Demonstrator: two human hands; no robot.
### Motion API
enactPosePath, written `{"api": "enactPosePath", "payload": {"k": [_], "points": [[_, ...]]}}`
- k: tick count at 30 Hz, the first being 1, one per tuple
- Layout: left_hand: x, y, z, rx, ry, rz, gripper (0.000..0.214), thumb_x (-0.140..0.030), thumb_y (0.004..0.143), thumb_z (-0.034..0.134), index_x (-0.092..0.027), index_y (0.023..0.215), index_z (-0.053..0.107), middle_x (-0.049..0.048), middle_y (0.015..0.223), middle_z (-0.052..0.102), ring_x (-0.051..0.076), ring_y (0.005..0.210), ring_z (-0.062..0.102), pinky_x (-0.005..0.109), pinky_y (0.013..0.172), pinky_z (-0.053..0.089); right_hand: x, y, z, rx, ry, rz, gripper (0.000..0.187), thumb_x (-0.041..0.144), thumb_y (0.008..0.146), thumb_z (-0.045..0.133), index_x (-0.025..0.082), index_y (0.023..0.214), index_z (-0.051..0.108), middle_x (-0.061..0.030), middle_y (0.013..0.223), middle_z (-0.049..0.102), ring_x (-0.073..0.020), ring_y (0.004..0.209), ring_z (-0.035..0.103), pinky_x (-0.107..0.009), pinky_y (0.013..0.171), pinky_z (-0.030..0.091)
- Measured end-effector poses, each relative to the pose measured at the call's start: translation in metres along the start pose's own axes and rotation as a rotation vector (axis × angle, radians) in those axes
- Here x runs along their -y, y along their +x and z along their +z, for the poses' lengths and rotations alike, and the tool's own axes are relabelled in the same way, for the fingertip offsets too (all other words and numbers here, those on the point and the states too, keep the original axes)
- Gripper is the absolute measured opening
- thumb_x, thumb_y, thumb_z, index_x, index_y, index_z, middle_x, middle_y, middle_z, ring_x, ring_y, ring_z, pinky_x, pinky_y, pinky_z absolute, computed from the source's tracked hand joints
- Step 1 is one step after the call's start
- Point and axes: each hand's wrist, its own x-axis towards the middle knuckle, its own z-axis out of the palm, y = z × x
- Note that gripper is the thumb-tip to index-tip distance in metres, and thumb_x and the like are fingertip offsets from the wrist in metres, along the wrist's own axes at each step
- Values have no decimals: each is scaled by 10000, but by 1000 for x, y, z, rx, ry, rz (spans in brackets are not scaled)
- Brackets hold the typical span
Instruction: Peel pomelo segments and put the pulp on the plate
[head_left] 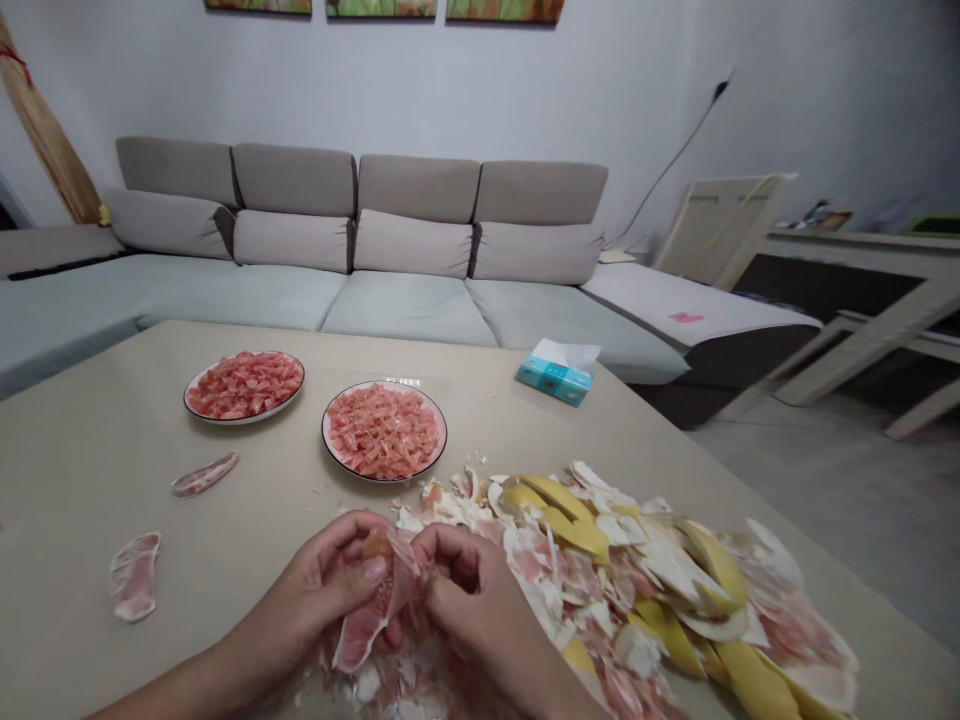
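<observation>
The left hand (324, 590) and right hand (480, 610) were both closed around a pink segment (373, 615) of what looked like pomelo, though the fingers hid much of it. It sat low over the table (97, 500), its thin, papery skin torn open and its grainy flesh showing at the lower end. Beside the right hand and partly under it spread a loose heap of peel (645, 590): ragged, spongy white pith, curved strips of smooth yellow rind and pink shreds. Farther up the table, two round dark-rimmed plates (390, 478) held mounds of small, glistening pink pieces. Two limp strips of membrane (135, 576) lay left of the hands. A teal tissue box (555, 380) stood near the table's far edge, before a long fabric sofa (409, 305).
</observation>
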Motion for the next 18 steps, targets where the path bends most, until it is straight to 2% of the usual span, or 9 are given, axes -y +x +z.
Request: {"api": "enactPosePath", "payload": {"k": [4,7,14,16,18], "points": [[-4,-3,1,-37,-50,3,257,-254,863,644,-194,1109,594,50,874,659,156,721,633,270,673,512,-1,2,-5,-117,36,-25,47,184,598,578,183,611,533,71,502,501,-69,418,428,-185,442,305],[-5,-4,1,-73,-82,-1,255,-259,865,643,-200,1110,601,49,904,653,165,768,636,289,715,525,-1,2,-6,-142,45,-53,57,188,606,577,185,590,522,76,500,454,-66,428,375,-187,437,275],[-7,-2,5,-118,-90,-31,269,-317,885,604,-196,1125,587,78,936,645,178,709,634,342,654,555,4,-2,-6,36,-96,-62,44,203,683,529,176,704,555,21,654,532,-126,601,485,-230,562,366],[-6,-1,5,-132,-73,-12,316,-335,880,609,-201,1164,573,83,962,645,178,715,627,350,667,554,4,-3,-5,46,-178,-77,69,246,722,548,180,713,531,22,656,513,-131,608,471,-240,567,358],[-4,-2,4,-156,-8,18,350,-344,871,625,-214,1190,564,68,952,647,157,710,609,319,689,539,2,-2,-4,16,-308,-114,174,327,768,590,189,708,503,30,650,487,-129,607,445,-240,558,340]]}}
